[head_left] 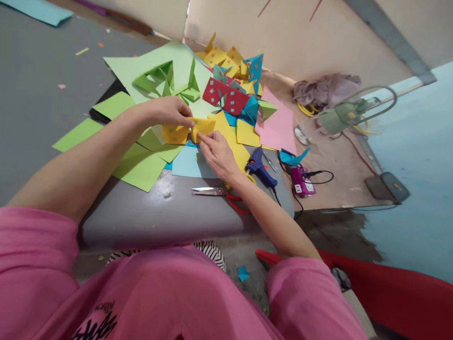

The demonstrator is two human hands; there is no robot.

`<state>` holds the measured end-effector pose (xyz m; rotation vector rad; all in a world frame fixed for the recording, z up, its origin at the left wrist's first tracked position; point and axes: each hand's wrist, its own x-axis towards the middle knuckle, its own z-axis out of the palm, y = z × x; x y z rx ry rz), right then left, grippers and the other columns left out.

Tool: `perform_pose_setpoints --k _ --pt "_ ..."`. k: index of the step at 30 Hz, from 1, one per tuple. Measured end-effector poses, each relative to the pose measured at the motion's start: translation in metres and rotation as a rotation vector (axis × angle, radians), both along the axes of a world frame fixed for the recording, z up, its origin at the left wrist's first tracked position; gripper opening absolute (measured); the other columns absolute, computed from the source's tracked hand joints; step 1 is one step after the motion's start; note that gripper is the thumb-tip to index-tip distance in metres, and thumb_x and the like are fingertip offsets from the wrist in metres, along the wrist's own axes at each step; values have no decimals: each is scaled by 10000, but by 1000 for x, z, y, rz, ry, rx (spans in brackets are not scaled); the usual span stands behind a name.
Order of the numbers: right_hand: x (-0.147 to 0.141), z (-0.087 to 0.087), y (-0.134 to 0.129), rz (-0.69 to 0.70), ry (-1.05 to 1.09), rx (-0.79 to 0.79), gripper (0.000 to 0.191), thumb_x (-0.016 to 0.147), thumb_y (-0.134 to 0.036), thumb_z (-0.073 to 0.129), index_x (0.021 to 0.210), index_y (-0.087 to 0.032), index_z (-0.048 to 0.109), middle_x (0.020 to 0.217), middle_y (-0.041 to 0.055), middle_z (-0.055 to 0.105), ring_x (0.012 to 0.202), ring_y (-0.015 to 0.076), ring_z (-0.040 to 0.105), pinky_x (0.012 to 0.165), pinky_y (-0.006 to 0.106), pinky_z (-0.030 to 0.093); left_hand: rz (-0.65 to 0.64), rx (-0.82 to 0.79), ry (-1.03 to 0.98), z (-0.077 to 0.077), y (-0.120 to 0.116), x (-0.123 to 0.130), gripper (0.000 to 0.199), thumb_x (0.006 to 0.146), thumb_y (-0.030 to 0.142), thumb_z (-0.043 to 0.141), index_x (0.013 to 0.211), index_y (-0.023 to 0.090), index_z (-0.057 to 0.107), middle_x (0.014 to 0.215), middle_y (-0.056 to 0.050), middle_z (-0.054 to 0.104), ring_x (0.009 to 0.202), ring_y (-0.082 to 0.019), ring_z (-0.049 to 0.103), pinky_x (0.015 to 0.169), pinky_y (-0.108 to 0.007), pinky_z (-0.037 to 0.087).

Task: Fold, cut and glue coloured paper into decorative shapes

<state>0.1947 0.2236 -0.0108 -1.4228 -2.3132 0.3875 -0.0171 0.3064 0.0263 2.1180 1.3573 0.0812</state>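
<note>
A folded yellow paper piece (176, 135) with small green and orange squares on it is held between my two hands, above the sheets on the table. My left hand (174, 112) grips its top edge with thumb and fingers. From the lower right, my right hand (218, 153) pinches the same piece near its bottom corner. Yellow paper sheets (226, 130) lie just right of it, and a light blue sheet (186, 163) lies below. Scissors with red handles (212, 191) rest under my right forearm, blades toward the left.
A blue glue gun (260, 166) lies right of my right hand, its cord trailing off the edge. Folded green shapes (155, 80) and red dotted pieces (226, 96) stand behind. Green sheets (141, 165) lie left. A pink power strip (302, 182) sits on the right.
</note>
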Motion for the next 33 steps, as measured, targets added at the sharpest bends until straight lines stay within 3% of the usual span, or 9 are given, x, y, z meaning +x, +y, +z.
perform_pose_setpoints --k 6,12,15,19,21,24,26,29,33 --pt "1 6 0 -32 125 -81 354 1018 -297 463 1225 -167 719 960 55 583 914 181 580 880 319 474 2 7 -13 3 -4 1 557 779 597 510 1141 253 756 913 -30 729 824 -198 606 714 -290 423" --pt "29 24 -8 -47 168 -62 256 936 -292 589 1113 -179 735 934 37 646 718 143 545 768 308 486 -10 -24 -5 7 -3 -7 550 772 598 500 1114 244 744 976 -28 737 869 -202 624 728 -281 425" --pt "55 37 -20 -46 -20 -15 247 922 -296 579 1074 -186 740 985 80 681 818 199 603 818 352 499 -56 -39 46 13 -2 -14 551 767 588 497 1151 267 729 991 -10 737 908 -214 630 757 -285 426" --pt "100 51 -37 -221 -481 102 495 869 -266 550 1332 -97 596 1281 230 644 1113 377 595 931 505 471 -98 -5 148 24 -3 -19 545 756 533 517 1200 284 712 1010 3 729 929 -220 629 809 -298 425" --pt "120 53 -42 -314 -660 -27 564 855 -292 541 1368 -58 548 1237 257 668 1065 408 618 861 504 490 -97 44 160 27 -6 -15 566 769 552 517 1239 292 695 1089 -4 726 973 -230 624 858 -312 423" --pt "139 49 -42 -306 -731 -183 566 841 -287 530 1347 -36 557 1160 253 699 1030 386 644 839 456 503 -61 134 176 28 -9 -6 585 809 626 482 1241 295 698 1155 -17 725 1019 -243 619 944 -349 406" --pt "144 45 -40 -270 -717 -144 555 816 -286 544 1303 -25 590 1177 260 694 1073 387 630 897 460 492 -39 163 195 26 -11 0 561 837 622 455 1201 286 718 1148 -22 735 1020 -240 624 959 -350 402" --pt "146 48 -36 -319 -618 -87 458 784 -333 556 1125 -55 684 1089 247 720 1048 405 630 914 497 482 -20 140 179 24 -12 5 512 847 570 455 1164 278 731 1154 -26 744 988 -219 638 850 -286 433" --pt "140 63 -38 -370 -19 -248 403 815 -410 496 1050 -154 700 1021 148 749 948 311 693 796 407 531 -30 107 161 24 -13 6 500 838 539 457 1149 269 740 1133 -39 752 963 -218 649 740 -254 438"
